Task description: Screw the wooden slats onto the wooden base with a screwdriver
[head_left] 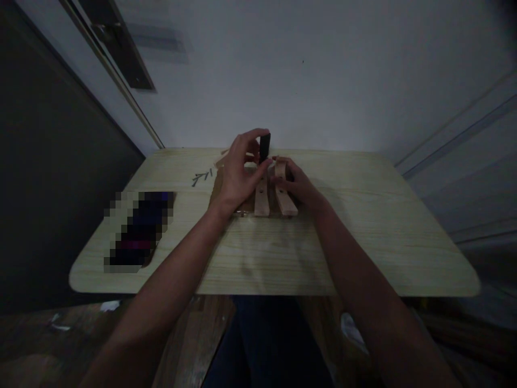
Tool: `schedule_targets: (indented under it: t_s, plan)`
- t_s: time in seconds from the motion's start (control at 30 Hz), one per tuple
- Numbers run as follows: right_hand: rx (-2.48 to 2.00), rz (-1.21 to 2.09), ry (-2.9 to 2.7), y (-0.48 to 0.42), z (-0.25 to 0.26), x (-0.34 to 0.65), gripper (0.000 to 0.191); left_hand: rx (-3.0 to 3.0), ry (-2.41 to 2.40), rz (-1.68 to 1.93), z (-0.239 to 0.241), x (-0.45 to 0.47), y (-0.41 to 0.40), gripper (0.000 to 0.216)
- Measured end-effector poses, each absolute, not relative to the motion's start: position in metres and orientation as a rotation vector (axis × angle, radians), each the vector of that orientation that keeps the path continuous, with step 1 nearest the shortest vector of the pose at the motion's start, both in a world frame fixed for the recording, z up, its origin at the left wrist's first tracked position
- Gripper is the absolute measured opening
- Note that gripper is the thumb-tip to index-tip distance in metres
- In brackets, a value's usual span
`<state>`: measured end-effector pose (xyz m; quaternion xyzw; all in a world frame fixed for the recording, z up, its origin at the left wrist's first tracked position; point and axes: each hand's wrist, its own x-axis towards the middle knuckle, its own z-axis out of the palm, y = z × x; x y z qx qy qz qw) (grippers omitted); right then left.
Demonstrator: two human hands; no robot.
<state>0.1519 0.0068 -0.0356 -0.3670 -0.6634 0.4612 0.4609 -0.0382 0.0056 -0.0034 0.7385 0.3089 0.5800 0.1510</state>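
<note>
Two pale wooden slats, one on the left (pixel 262 200) and one on the right (pixel 284 197), lie side by side on a darker wooden board (pixel 242 209) in the middle of the light wooden table (pixel 274 258). My left hand (pixel 239 175) pinches a small upright black piece (pixel 265 146) between thumb and fingers above the far ends of the slats. My right hand (pixel 297 183) rests on the right slat, fingers curled over it and pressing it down.
Several small dark screws or nails (pixel 202 177) lie scattered left of the board. A blurred-out dark object (pixel 139 229) sits near the table's left edge. A white wall stands right behind the table. Wooden floor shows below.
</note>
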Motion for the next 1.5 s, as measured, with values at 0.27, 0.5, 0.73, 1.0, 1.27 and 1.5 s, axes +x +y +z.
schedule_targets:
  t_s: [0.27, 0.5, 0.73, 1.0, 1.27, 1.5]
  plan:
    - [-0.891, 1.139, -1.605, 0.005, -0.037, 0.149, 0.058, 2.216, 0.827, 1.546, 0.009, -0.040, -0.003, 0.053]
    - [-0.904, 1.099, -1.577, 0.007, -0.043, 0.147, 0.051, 2.319, 0.688, 1.443, 0.015, -0.042, 0.001, 0.042]
    - [-0.930, 1.121, -1.587, 0.007, -0.043, 0.148, 0.051, 2.387, 0.840, 1.570, 0.005, -0.044, 0.005, 0.047]
    - [-0.927, 1.162, -1.593, 0.006, -0.039, 0.148, 0.054, 2.189, 0.712, 1.486, -0.002, -0.048, -0.003, 0.057]
    - [-0.927, 1.140, -1.582, 0.005, -0.038, 0.147, 0.053, 2.204, 0.697, 1.502, -0.003, -0.049, -0.005, 0.055]
    - [-0.941, 1.156, -1.566, 0.004, -0.035, 0.146, 0.050, 2.258, 0.894, 1.695, -0.007, -0.052, 0.003, 0.059]
